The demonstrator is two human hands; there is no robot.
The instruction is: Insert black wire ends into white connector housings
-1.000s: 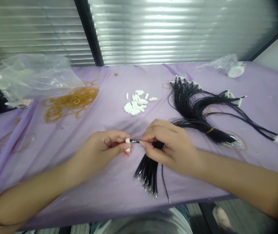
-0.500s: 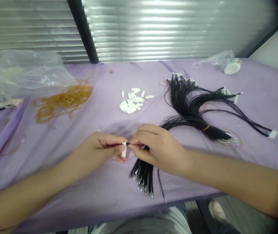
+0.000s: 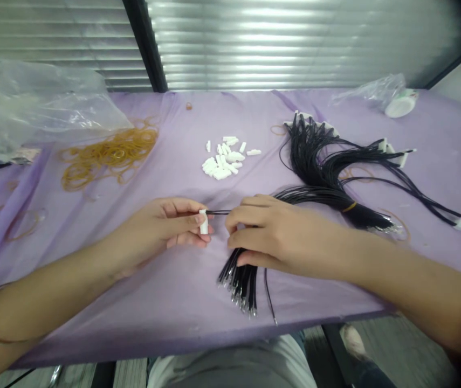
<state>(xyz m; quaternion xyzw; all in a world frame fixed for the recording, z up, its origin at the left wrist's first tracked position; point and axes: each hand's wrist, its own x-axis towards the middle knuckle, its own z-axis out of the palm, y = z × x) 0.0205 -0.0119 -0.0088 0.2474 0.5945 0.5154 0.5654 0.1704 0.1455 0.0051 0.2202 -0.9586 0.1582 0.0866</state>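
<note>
My left hand (image 3: 169, 222) pinches a small white plastic connector housing (image 3: 203, 223) between thumb and fingers. Thin black wires (image 3: 219, 212) run from the top of the housing rightward and pass under my right hand (image 3: 274, 229). The right hand is open, thumb and fingers apart, over a bundle of black wires (image 3: 236, 283). Bare silvery terminals tip the near ends of this bundle. One loose wire (image 3: 269, 296) hangs apart at its right side. Whether the right fingertips touch the bundle is hard to see.
Several white connector housings (image 3: 222, 161) lie piled ahead. Yellow rubber bands (image 3: 112, 156) and a clear plastic bag (image 3: 48, 108) sit at left. Finished-looking black cables (image 3: 307, 151) with white connectors spread at right, near a banded wire bundle (image 3: 359, 213). A white cup (image 3: 400, 106) lies behind.
My right hand has let go of the wire at the housing, moved slightly right and opened over the bundle. My left hand still holds the connector housing. The view has shifted a little.
</note>
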